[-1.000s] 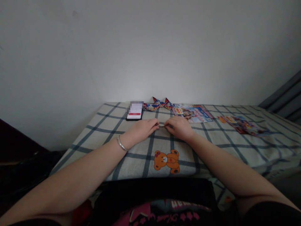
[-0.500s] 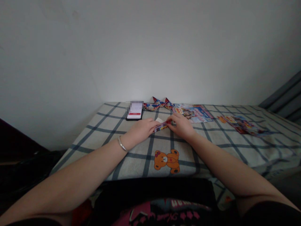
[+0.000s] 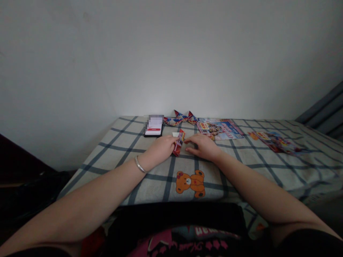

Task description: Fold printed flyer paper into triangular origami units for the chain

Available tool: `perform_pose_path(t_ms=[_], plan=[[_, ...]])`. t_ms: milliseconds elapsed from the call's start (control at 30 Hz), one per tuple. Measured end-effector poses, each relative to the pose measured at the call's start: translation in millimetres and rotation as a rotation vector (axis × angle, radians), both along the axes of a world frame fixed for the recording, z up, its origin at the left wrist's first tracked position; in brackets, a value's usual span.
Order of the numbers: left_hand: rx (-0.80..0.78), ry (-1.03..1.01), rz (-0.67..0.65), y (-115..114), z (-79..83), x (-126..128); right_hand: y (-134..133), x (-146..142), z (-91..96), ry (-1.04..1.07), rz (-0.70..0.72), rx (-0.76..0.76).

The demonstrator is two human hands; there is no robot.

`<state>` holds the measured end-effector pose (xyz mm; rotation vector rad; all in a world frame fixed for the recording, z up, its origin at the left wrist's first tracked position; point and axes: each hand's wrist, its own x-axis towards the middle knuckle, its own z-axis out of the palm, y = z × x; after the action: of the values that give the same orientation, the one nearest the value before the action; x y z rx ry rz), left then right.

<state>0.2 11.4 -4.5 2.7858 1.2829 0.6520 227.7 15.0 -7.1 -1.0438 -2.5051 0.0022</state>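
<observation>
My left hand (image 3: 160,148), with a silver bangle on its wrist, rests on the checked bed sheet (image 3: 128,150) and pinches a narrow folded strip of colourful printed paper (image 3: 178,142), which stands tilted up from the sheet. Just right of the strip lies my right hand (image 3: 203,145), fingers stretched flat on the sheet and pointing at the strip's lower end, holding nothing that I can see.
Near the wall lie a lit phone (image 3: 154,126), a folded zigzag paper piece (image 3: 180,118) and a colourful leaflet (image 3: 219,129). Another leaflet (image 3: 276,141) lies further right. An orange bear print (image 3: 190,182) marks the sheet in front of me. Grey rails (image 3: 321,110) rise at far right.
The paper strip, held flat between both hands before, has swung up and toward the left hand. My right hand has let go and flattened on the sheet.
</observation>
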Motion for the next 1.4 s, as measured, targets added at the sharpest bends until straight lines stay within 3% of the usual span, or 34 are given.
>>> perform_pose_path(t_ms=[200,300,467,633,833,1133,1400], plan=[[0.068,0.083,0.055,-3.7,1.1,1.7,1.0,-0.6,0.4,0.014,0.105,-0.055],[0.204,0.151,0.055,-8.0,7.4,1.9,1.7,-0.6,-0.2,0.022,0.129,-0.067],[0.310,0.057,0.015,-7.1,7.5,-0.5,1.0,0.0,-1.4,0.044,0.147,-0.078],[0.232,0.053,-0.100,-2.7,2.5,-0.1,1.2,1.3,-0.8,0.068,0.156,-0.107],[0.106,0.132,-0.090,-2.8,2.1,1.0,1.6,2.5,2.0,0.052,0.087,-0.095],[0.135,0.159,-0.310,3.5,-1.0,-3.2,4.7,3.5,-3.3,0.027,-0.041,-0.057],[0.133,0.230,-0.310,2.1,-0.6,-2.5,5.1,2.9,-4.0,0.073,-0.097,-0.111]])
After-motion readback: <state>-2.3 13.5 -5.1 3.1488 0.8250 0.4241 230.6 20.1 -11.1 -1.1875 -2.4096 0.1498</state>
